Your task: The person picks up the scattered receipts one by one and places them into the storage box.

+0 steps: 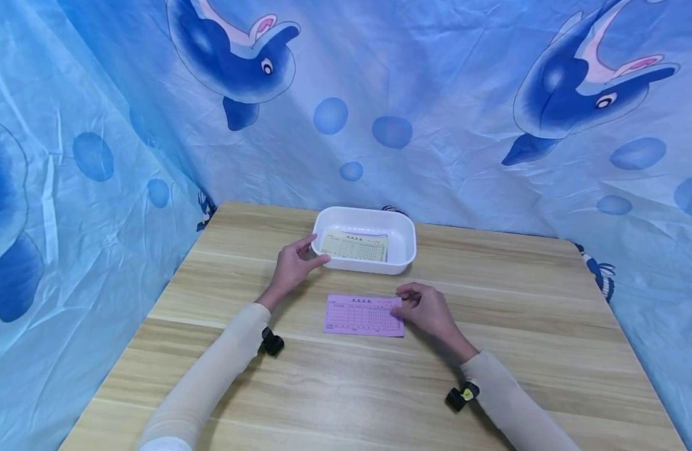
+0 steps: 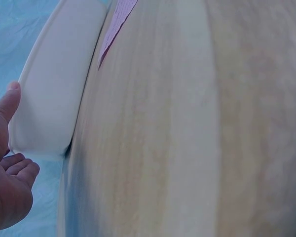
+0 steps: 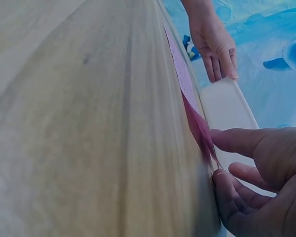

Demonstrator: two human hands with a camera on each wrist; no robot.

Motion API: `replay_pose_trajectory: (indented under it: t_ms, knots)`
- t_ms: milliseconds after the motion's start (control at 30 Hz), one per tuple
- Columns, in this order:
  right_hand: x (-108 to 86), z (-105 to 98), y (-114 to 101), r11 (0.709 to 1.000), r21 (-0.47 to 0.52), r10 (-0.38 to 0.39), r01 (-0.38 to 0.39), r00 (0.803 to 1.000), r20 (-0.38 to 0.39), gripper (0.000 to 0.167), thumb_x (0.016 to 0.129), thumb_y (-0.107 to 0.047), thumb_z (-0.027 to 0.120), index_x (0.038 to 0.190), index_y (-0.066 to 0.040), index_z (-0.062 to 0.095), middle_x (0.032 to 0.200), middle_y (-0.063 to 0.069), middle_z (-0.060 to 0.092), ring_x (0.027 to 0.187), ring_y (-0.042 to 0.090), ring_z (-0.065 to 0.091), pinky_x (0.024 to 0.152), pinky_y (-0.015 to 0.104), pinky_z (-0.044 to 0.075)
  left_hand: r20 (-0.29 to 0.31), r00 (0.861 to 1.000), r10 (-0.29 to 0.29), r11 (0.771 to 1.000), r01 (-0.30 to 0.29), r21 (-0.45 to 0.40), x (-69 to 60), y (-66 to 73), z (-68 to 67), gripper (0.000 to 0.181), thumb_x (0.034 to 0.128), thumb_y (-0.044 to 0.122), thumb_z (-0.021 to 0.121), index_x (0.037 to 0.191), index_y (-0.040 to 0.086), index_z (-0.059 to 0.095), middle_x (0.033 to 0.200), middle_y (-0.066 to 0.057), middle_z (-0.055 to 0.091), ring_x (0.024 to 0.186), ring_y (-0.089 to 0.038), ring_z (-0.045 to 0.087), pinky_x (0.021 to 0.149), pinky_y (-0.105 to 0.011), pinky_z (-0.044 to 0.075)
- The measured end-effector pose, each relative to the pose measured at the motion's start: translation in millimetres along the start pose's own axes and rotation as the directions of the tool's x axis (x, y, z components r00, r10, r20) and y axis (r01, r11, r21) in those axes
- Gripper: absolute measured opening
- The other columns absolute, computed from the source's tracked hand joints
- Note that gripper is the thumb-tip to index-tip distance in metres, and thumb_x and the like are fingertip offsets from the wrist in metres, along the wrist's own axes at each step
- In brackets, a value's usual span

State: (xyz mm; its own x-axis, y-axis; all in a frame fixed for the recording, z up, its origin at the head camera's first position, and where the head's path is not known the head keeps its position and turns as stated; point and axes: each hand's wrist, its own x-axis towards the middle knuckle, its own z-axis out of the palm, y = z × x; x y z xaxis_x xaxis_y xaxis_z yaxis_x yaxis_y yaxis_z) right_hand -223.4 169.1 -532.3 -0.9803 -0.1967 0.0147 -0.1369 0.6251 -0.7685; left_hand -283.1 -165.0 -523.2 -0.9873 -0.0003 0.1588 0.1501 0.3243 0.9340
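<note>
A white plastic basin [image 1: 364, 266] stands toward the back of the wooden table, with pale yellow printed form slips [image 1: 354, 246] lying inside it. My left hand [image 1: 292, 266] holds the basin's front left corner, thumb at the rim and fingers by the side wall, as the left wrist view [image 2: 7, 163] also shows. In front of the basin, a pink printed form slip [image 1: 354, 316] lies on the table. My right hand [image 1: 430, 311] pinches its right edge between thumb and fingers. In the right wrist view, that edge of the pink slip [image 3: 195, 111] is bent up slightly off the tabletop.
The wood-grain table [image 1: 346, 388] extends around both arms. Blue cloth [image 1: 436, 175] with dolphin pictures hangs behind and beside it. Dark tassels [image 1: 599, 269] show at the table's right edge. A small black camera sits on each wrist.
</note>
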Motion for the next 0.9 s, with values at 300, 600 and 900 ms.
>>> replay_pose_trajectory:
  t_ms: [300, 600, 900]
  knots:
    - [-0.3, 1.9, 2.3, 1.0, 0.015, -0.01, 0.01, 1.0, 0.024, 0.034, 0.077, -0.006, 0.089, 0.107, -0.007, 0.074, 0.089, 0.002, 0.068, 0.074, 0.014, 0.061, 0.06, 0.021, 0.052, -0.002, 1.0, 0.014, 1.0, -0.014, -0.003, -1.3, 0.8, 0.7, 0.081, 0.0812, 0.035, 0.088, 0.146, 0.002, 0.054, 0.153, -0.017, 0.05, 0.139, -0.029, 0.052, 0.111, -0.033, 0.049]
    - [-0.5, 3.5, 2.4, 1.0, 0.01, -0.029, 0.029, 0.999, 0.043, 0.022, 0.08, -0.006, 0.087, 0.1, -0.006, 0.078, 0.079, -0.002, 0.069, 0.07, 0.012, 0.062, 0.059, 0.021, 0.053, 0.001, 1.0, 0.015, 1.0, -0.015, 0.005, -0.9, 1.8, 0.0, 0.081, 0.081, 0.037, 0.088, 0.146, 0.002, 0.054, 0.153, -0.017, 0.049, 0.139, -0.029, 0.052, 0.111, -0.033, 0.049]
    - [-2.7, -1.2, 3.0, 0.997, 0.021, -0.079, 0.078, 0.996, 0.049, 0.012, 0.086, -0.008, 0.081, 0.098, -0.007, 0.08, 0.082, -0.002, 0.072, 0.074, 0.012, 0.062, 0.062, 0.021, 0.053, 0.003, 1.0, 0.02, 1.0, -0.02, 0.001, -0.6, 0.2, -0.4, 0.082, 0.0809, 0.037, 0.088, 0.147, 0.003, 0.053, 0.153, -0.017, 0.05, 0.139, -0.029, 0.052, 0.111, -0.035, 0.049]
